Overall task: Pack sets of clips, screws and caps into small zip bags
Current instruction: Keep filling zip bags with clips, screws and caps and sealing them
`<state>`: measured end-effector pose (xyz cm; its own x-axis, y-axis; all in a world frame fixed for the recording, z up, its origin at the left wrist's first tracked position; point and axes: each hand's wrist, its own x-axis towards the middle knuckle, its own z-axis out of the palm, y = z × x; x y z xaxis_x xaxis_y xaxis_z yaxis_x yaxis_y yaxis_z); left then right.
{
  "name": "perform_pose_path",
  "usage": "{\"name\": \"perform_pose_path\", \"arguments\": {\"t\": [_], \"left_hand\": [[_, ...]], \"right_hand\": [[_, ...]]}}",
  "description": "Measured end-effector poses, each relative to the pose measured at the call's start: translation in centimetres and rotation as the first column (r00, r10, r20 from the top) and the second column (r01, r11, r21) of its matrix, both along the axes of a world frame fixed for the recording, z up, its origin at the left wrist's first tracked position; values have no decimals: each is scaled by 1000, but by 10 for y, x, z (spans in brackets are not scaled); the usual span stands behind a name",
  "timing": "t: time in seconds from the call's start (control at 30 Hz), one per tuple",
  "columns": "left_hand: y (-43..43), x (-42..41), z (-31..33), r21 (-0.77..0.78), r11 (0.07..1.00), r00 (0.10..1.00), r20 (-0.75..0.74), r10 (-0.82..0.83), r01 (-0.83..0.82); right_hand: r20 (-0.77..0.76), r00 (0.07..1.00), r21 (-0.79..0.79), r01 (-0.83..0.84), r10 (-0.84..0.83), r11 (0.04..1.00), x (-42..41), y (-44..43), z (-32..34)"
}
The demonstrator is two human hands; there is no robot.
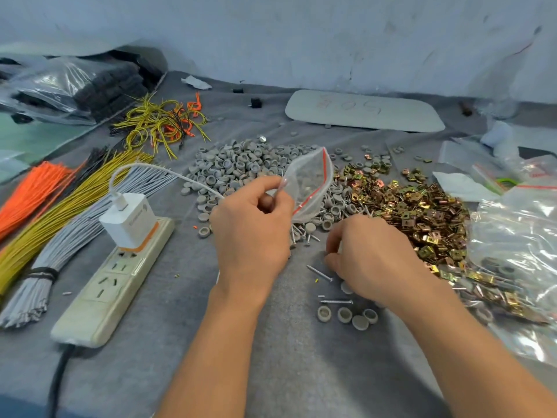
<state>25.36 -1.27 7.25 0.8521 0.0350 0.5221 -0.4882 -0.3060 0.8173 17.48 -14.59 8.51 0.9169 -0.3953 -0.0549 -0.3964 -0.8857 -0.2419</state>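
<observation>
My left hand point(251, 224) pinches a small clear zip bag point(310, 184) with a red seal line, held above the table over the cap pile. My right hand point(370, 257) is down on the grey cloth with its fingers curled, at the near edge of the small parts; what it holds is hidden under the fingers. A heap of grey caps point(241, 167) lies behind my hands and a heap of brass clips point(422, 212) lies to the right. Loose screws point(319, 273) and several grey caps point(346, 316) lie just in front of my right hand.
A white power strip point(99, 297) with a charger point(129, 221) plugged in lies at the left. Bundles of orange, yellow and grey wires point(60, 212) fan out beyond it. Clear bags of packed parts point(518, 251) pile up at the right. A grey board point(364, 111) lies at the back.
</observation>
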Motion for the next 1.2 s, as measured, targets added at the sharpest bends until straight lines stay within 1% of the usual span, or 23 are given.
{"name": "perform_pose_path", "arguments": {"t": [0.07,0.17,0.2,0.23,0.27,0.3,0.33,0.37,0.4,0.43,0.47,0.5,0.6,0.67,0.73,0.8,0.9,1.0,1.07,1.13,1.2], "left_hand": [[-1,-2,0,19,999,999,-4,-32,32],[-3,-6,1,45,995,996,-19,-89,90],[-3,-7,1,57,993,995,-11,-102,102],[-3,-9,2,79,991,994,2,-107,107],[-4,-10,2,109,989,994,21,-106,103],[-4,-12,3,139,985,994,42,-105,98],[-4,-14,3,168,981,992,63,-105,93],[-5,-16,3,200,976,991,87,-103,84],[-5,-18,3,234,970,989,119,-92,63],[-7,-19,3,261,965,984,160,-75,31],[-8,-21,4,276,961,976,206,-64,5],[-11,-23,3,279,960,964,258,-64,-10],[-18,-28,-2,295,956,920,376,-108,-8],[-20,-28,-5,301,953,918,385,-100,-23],[-21,-27,-7,281,960,924,369,-102,-6],[-21,-28,-4,239,968,928,340,-154,73],[-21,-33,6,182,971,931,302,-206,156],[-16,-32,23,136,974,944,255,-210,180],[-14,-26,36,124,971,957,186,-224,203],[-13,-19,48,83,972,970,96,-225,218],[-13,-11,59,12,969,969,19,-247,247]], "right_hand": [[30,999,70,19,-21,997,0,-3,-3],[176,981,153,55,-82,987,1,-12,-5],[233,964,239,68,-125,969,1,-14,-3],[283,933,435,81,-221,897,1,-15,0],[272,898,704,60,-346,708,1,-15,6],[197,877,918,-8,-438,397,1,-14,12],[113,876,993,-83,-469,84,0,-13,19],[61,884,983,-133,-464,-125,0,-14,26],[28,892,960,-150,-452,-236,0,-14,32],[0,892,946,-146,-452,-289,1,-14,37],[-33,884,941,-130,-466,-312,2,-13,41],[-64,870,942,-109,-489,-318,5,-11,43],[-105,800,956,-82,-591,-281,14,-3,48],[-130,779,953,-72,-613,-294,18,-3,53],[-137,809,957,-42,-572,-288,20,-2,60],[-99,837,976,-24,-538,-217,21,2,68],[-18,842,992,-50,-539,-112,27,7,79],[62,888,998,-41,-456,57,29,5,86],[121,909,984,-58,-398,167,24,4,93],[253,869,934,-105,-424,342,18,-3,100],[407,783,820,-88,-470,565,13,-17,101]]}}
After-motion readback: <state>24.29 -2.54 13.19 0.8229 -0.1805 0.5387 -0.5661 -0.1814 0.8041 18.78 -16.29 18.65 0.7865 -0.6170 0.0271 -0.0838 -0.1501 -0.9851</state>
